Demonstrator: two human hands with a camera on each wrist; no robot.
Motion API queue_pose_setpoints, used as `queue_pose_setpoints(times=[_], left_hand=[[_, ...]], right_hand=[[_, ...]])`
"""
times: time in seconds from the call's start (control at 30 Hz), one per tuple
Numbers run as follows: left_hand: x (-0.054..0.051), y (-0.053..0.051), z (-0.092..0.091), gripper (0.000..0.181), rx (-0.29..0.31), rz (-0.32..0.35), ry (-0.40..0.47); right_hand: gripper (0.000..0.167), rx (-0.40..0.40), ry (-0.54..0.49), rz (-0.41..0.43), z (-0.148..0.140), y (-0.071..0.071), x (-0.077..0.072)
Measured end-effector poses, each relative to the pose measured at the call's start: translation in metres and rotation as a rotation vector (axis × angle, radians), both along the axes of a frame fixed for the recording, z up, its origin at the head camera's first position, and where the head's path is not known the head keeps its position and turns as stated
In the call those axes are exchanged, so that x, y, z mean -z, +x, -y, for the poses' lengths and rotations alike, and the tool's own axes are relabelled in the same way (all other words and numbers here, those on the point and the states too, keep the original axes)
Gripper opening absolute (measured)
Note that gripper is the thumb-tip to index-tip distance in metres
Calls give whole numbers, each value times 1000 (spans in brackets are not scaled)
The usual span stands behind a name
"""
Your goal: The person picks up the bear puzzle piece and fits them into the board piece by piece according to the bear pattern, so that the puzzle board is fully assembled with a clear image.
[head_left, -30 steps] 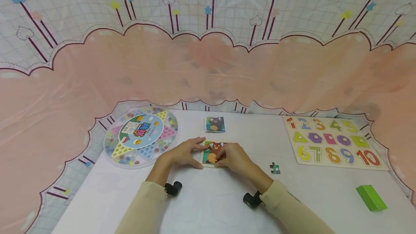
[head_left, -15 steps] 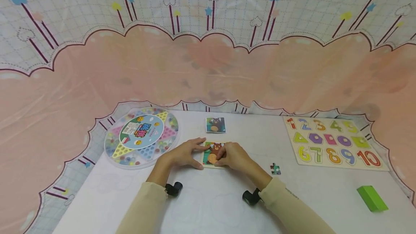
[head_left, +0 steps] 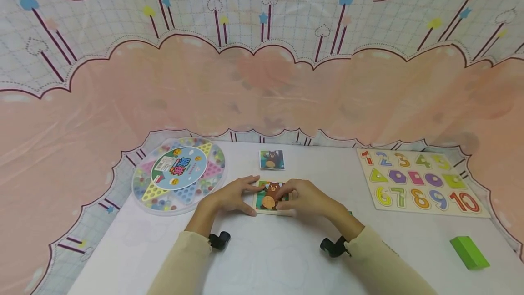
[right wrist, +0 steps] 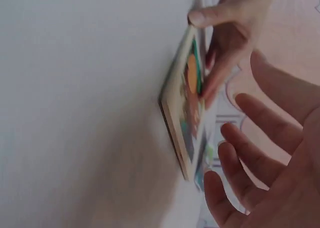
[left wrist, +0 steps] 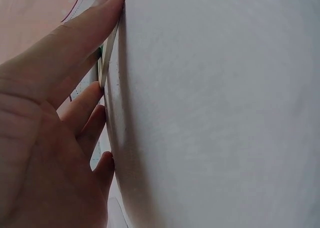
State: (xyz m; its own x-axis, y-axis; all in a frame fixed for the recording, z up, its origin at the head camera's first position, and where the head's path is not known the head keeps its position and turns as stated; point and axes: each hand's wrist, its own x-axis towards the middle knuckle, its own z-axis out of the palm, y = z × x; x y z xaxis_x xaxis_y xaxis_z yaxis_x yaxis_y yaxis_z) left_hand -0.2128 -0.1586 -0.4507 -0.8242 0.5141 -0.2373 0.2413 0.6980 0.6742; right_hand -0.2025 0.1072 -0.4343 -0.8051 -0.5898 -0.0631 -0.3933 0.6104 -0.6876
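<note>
A small jigsaw puzzle of a brown bear (head_left: 269, 201) lies in its wooden frame at mid-table. My left hand (head_left: 235, 196) holds the puzzle's left side, thumb at the near corner and fingers toward the far one; the index finger reaches over the picture. Over the right part of the puzzle hovers my right hand (head_left: 309, 198), hiding some of it. In the right wrist view its fingers (right wrist: 250, 170) are spread, loosely bent and hold nothing, apart from the frame (right wrist: 175, 128). Just beyond the puzzle lies a matching bear picture card (head_left: 272, 160).
A round marble board game (head_left: 178, 174) sits at left. On the right are a wooden number-and-shape board (head_left: 421, 181) and a green block (head_left: 469, 252). A sliver of a loose puzzle piece (head_left: 350, 213) shows beside my right forearm. A patterned cloth hangs behind.
My right hand has loosened from its pinch at the puzzle, and its wrist has swung right. That forearm now covers most of the loose piece. My left hand stays in place.
</note>
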Motion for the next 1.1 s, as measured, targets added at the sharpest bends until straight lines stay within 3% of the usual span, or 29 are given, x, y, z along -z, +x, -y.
queue_pose_setpoints(times=[0.1, 0.27, 0.47, 0.73, 1.1], left_hand=[[1, 0, 0, 74, 0, -4, -9], [0, 0, 0, 74, -2, -11, -4], [2, 0, 1, 74, -1, -6, 19], [3, -1, 0, 73, -12, 1, 11], [5, -1, 1, 73, -9, -7, -7]], right_hand=[[37, 0, 0, -37, -15, 2, -10], [61, 66, -1, -47, -42, 6, -22], [71, 106, -38, -50, -74, 13, -25], [72, 171, -25, -66, -115, 23, -18], [78, 240, -21, 37, -153, 33, 2]])
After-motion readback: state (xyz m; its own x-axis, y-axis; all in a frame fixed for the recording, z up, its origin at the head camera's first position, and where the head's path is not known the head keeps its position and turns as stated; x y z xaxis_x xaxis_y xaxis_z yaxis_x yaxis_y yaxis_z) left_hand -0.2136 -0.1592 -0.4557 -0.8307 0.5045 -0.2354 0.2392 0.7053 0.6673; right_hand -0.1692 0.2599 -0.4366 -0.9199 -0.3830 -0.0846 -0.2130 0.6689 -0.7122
